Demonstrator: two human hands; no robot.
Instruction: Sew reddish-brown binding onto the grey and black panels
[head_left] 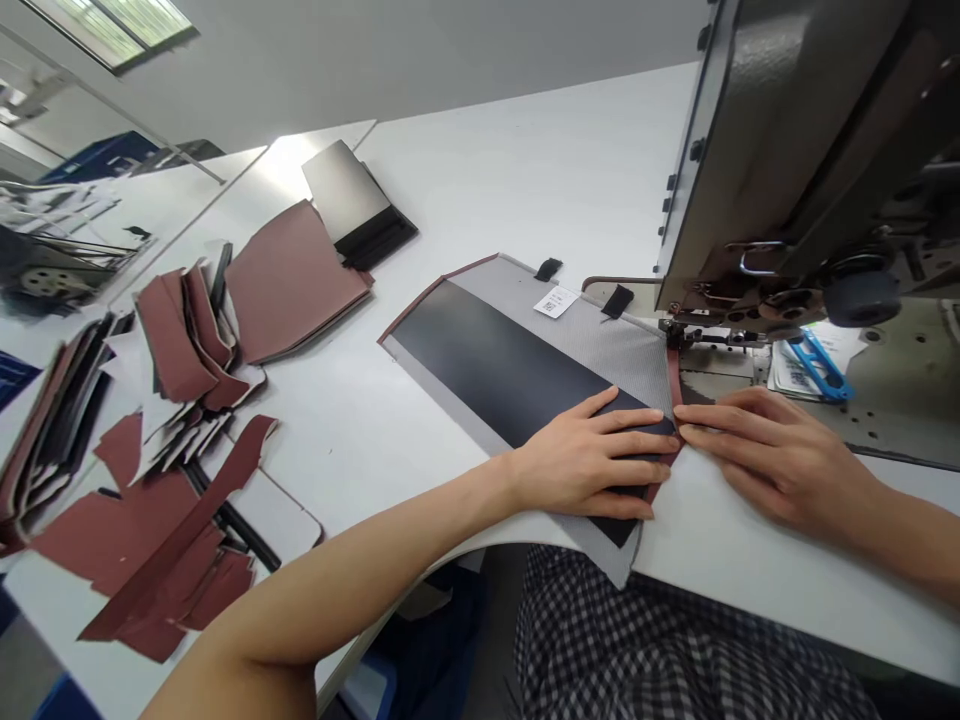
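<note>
A grey fabric panel (592, 345) with a glossy black strip (480, 360) along it lies on the white table, its right edge under the needle area of the sewing machine (671, 330). Reddish-brown trim (674, 378) borders that edge. My left hand (592, 455) rests flat on the black strip, fingers spread. On the right, my right hand (780, 450) has its fingers together, with the tips pressed at the trim just below the machine's foot. A white label (555, 300) and two black tabs (617, 302) sit on the panel's far side.
Stacked reddish-brown pieces (292, 280) and black-and-silver pieces (349, 195) lie to the left. More brown cut pieces (150, 530) are heaped at the lower left. A blue snip cutter (819, 365) lies on papers beneath the machine arm. The table's front edge (787, 620) is near my lap.
</note>
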